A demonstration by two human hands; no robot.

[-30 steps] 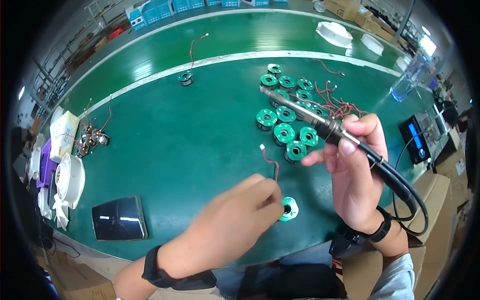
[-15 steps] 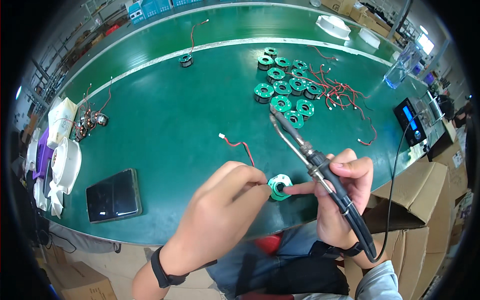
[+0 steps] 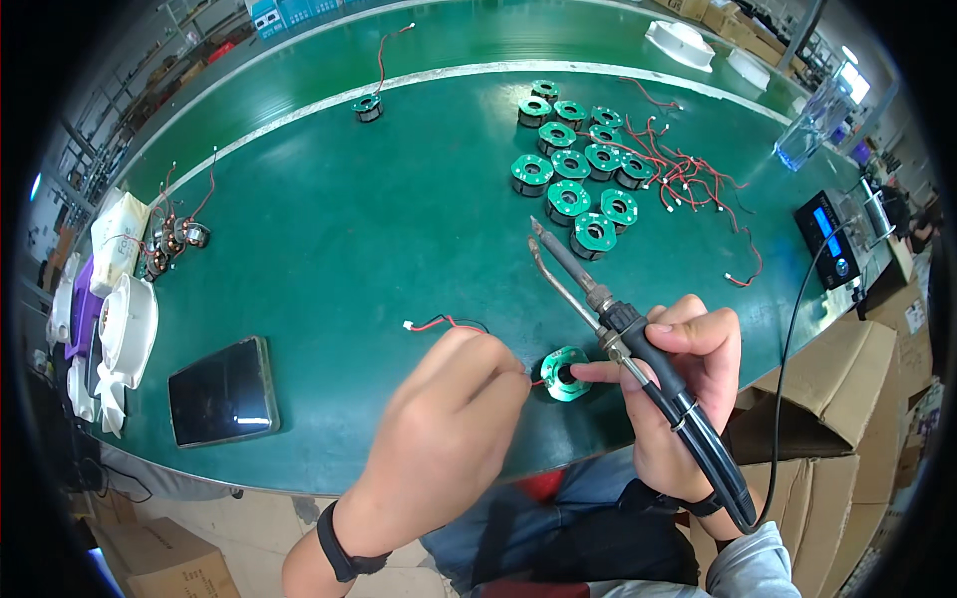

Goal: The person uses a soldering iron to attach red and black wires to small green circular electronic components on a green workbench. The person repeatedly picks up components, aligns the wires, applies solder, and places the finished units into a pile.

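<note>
Near the table's front edge lies a round green circuit board [image 3: 565, 389] with a dark hole in its middle. My left hand [image 3: 439, 414] is closed in a pinch just left of it, on a thin red-and-black wire lead [image 3: 435, 321] with a white plug; a short red piece shows between fingertips and board. My right hand [image 3: 688, 419] grips a black soldering iron [image 3: 653, 349] with a thin metal tube along its shaft. The iron's tip points up and left, clear of the board. My right index finger is stretched out and touches the board at its hole.
Several coils with green boards [image 3: 568, 199] stand at the back right beside tangled red leads [image 3: 688, 179]. A soldering station [image 3: 825, 239] sits at the right edge, its cable running to the iron. A dark phone [image 3: 224, 392], wound coils [image 3: 177, 239] and white fan housings [image 3: 130, 324] lie left.
My left hand has drawn a little left from the board, and the lead's plug end has swung left and down. The view has shifted slightly. My right hand keeps its hold on the iron.
</note>
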